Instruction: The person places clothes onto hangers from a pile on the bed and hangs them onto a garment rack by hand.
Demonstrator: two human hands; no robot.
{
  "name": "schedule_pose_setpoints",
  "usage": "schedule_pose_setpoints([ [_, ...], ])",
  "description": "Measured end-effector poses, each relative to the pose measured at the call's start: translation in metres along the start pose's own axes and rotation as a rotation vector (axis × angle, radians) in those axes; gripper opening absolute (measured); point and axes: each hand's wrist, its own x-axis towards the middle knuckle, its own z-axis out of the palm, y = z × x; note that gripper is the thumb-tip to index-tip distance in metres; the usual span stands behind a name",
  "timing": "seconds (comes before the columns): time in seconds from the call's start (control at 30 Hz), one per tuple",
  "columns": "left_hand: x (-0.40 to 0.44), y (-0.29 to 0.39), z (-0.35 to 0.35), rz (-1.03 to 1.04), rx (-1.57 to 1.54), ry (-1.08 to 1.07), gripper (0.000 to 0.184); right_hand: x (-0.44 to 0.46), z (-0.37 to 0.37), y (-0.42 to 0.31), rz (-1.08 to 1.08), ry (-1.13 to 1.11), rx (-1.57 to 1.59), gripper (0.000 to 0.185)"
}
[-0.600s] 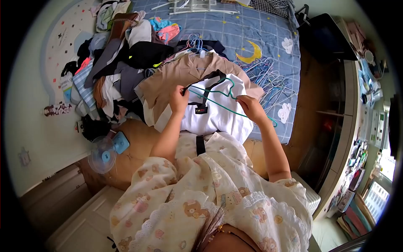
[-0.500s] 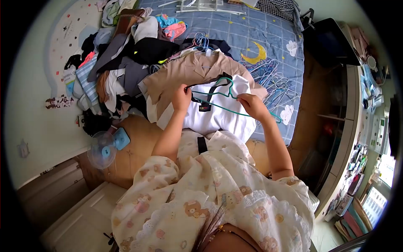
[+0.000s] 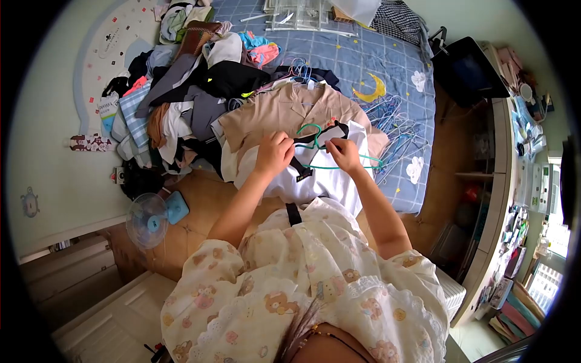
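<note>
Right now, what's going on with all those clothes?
A person is holding a green hanger, with the left hand and right hand close together over a white garment with black trim. A beige shirt lies just beyond, on the blue bed. There's a clothes heap to the left and a hanger tangle to the right.
</note>
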Motion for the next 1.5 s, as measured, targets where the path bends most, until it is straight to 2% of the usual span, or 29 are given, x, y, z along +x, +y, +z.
schedule_pose_setpoints([
  [0.1, -0.011, 0.019, -0.032, 0.108, -0.04, -0.006, 0.009, -0.011, 0.022, 0.004, 0.015, 0.127, 0.09, 0.036],
  [0.13, -0.015, 0.027, -0.047, 0.129, -0.033, -0.061, 0.016, -0.015, 0.026, 0.0, 0.02, 0.165, 0.109, 0.038],
  [0.17, -0.021, 0.029, -0.056, 0.115, 0.009, -0.094, 0.018, -0.019, 0.028, -0.004, 0.023, 0.198, 0.248, 0.042],
  [0.27, -0.048, 0.023, -0.069, 0.102, 0.192, -0.22, 0.025, -0.036, 0.026, -0.028, -0.006, 0.264, 0.403, 0.043],
  [0.53, -0.071, 0.063, -0.113, 0.029, 0.162, -0.309, 0.025, -0.077, 0.03, -0.088, -0.074, 0.372, 0.29, 0.044],
  [0.63, -0.067, 0.075, -0.129, 0.004, 0.156, -0.267, 0.026, -0.091, 0.025, -0.105, -0.081, 0.375, 0.288, 0.027],
  [0.7, -0.061, 0.084, -0.141, 0.015, 0.135, -0.161, 0.028, -0.099, 0.01, -0.138, -0.438, 0.769, 0.069, 0.007],
  [0.73, -0.06, 0.085, -0.145, 0.0, 0.1, -0.124, 0.027, -0.112, 0.002, -0.145, -0.423, 0.864, 0.034, 0.014],
  [0.77, -0.059, 0.087, -0.149, -0.022, 0.062, -0.096, 0.027, -0.124, -0.004, -0.145, -0.448, 1.061, -0.123, 0.014],
  [0.83, -0.056, 0.095, -0.158, -0.067, -0.015, -0.04, 0.027, -0.148, 0.005, -0.12, -0.454, 1.254, 0.108, 0.018],
  [0.93, -0.058, 0.105, -0.169, -0.092, -0.066, -0.022, 0.027, -0.184, 0.055, -0.097, -0.254, 1.165, 0.292, 0.017],
  [0.97, -0.059, 0.107, -0.171, -0.102, -0.082, -0.015, 0.027, -0.196, 0.076, -0.112, -0.093, 1.041, 0.27, 0.021],
  [1.0, -0.061, 0.108, -0.173, -0.068, -0.072, 0.0, 0.027, -0.199, 0.103, -0.103, -0.08, 0.934, 0.457, 0.03],
  [1.03, -0.063, 0.112, -0.173, -0.059, -0.079, -0.002, 0.027, -0.207, 0.114, -0.122, 0.019, 0.852, 0.45, 0.04],
  [1.1, -0.072, 0.121, -0.175, -0.043, -0.087, -0.007, 0.027, -0.203, 0.134, -0.136, 0.165, 0.927, 0.479, 0.05],
  [1.2, -0.085, 0.133, -0.187, -0.019, -0.116, -0.035, 0.026, -0.187, 0.142, -0.126, 0.144, 1.009, 0.219, 0.045],
  [1.3, -0.095, 0.131, -0.201, -0.074, -0.137, -0.065, 0.026, -0.181, 0.119, -0.104, 0.077, 0.92, 0.18, 0.043],
  [1.33, -0.097, 0.124, -0.202, -0.062, -0.141, -0.044, 0.026, -0.18, 0.111, -0.103, 0.096, 0.856, 0.281, 0.044],
  [1.43, -0.101, 0.118, -0.217, -0.109, -0.188, -0.041, 0.025, -0.187, 0.097, -0.115, 0.103, 0.482, 0.095, 0.046],
  [1.5, -0.1, 0.116, -0.223, -0.143, -0.218, -0.021, 0.025, -0.189, 0.108, -0.109, 0.015, 0.172, 0.001, 0.067],
])
